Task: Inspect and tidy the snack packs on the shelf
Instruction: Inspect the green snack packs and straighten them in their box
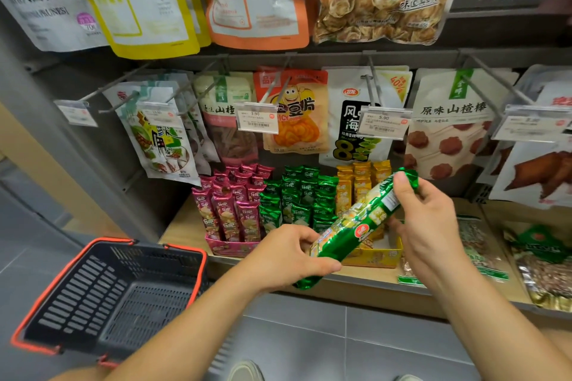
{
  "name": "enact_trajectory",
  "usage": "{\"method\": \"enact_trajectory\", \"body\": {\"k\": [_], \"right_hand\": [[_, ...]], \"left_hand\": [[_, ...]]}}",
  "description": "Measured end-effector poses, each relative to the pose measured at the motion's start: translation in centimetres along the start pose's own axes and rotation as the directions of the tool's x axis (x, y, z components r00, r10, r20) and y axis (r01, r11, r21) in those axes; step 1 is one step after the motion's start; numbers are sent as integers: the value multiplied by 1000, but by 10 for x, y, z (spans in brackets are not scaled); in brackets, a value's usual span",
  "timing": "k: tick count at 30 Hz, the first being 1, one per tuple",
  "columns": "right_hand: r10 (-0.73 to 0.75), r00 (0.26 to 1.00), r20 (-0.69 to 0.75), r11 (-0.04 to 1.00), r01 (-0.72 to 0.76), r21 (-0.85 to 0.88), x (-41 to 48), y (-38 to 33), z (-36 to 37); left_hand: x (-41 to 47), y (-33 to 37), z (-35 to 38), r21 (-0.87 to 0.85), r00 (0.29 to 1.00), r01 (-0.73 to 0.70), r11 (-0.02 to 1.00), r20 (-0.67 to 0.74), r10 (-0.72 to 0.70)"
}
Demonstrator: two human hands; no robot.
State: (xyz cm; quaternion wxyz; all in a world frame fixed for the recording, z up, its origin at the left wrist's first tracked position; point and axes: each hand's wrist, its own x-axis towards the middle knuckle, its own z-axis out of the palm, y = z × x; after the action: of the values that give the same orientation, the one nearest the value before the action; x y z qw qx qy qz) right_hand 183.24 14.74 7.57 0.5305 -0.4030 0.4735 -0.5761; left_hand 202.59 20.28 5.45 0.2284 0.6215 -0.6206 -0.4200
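A long green snack pack (pixel 356 226) is held tilted in front of the shelf, its top end up to the right. My left hand (pixel 291 254) grips its lower end and my right hand (pixel 424 213) pinches its upper end. Behind it on the wooden shelf (pixel 182 232) stand display boxes of pink packs (pixel 230 210), green packs (pixel 297 198) and yellow packs (pixel 359 185), upright in rows.
A black shopping basket (pixel 114 294) with orange rim hangs at the lower left. Pouches with price tags (pixel 257 121) hang on pegs above the shelf. Flat packs (pixel 538 263) lie on the shelf to the right. Grey floor tiles lie below.
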Motion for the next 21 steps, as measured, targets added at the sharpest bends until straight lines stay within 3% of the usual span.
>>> {"method": "enact_trajectory", "body": {"k": [6, 13, 18, 21], "right_hand": [[-2, 994, -105, 998, 8, 61, 9, -4, -8], [98, 990, -101, 993, -91, 74, 13, 1, -11], [255, 967, 6, 966, -255, 46, 11, 5, -15], [321, 944, 79, 946, -324, 16, 7, 6, -12]], "left_hand": [[-7, -11, -19, 11, 989, -19, 1000, 144, 17], [-12, -5, -42, 52, 995, -77, 996, -64, 81], [-17, -3, -68, -375, 959, -129, 918, -283, 19], [-16, -5, -74, -577, 957, -122, 807, -283, -57]]}}
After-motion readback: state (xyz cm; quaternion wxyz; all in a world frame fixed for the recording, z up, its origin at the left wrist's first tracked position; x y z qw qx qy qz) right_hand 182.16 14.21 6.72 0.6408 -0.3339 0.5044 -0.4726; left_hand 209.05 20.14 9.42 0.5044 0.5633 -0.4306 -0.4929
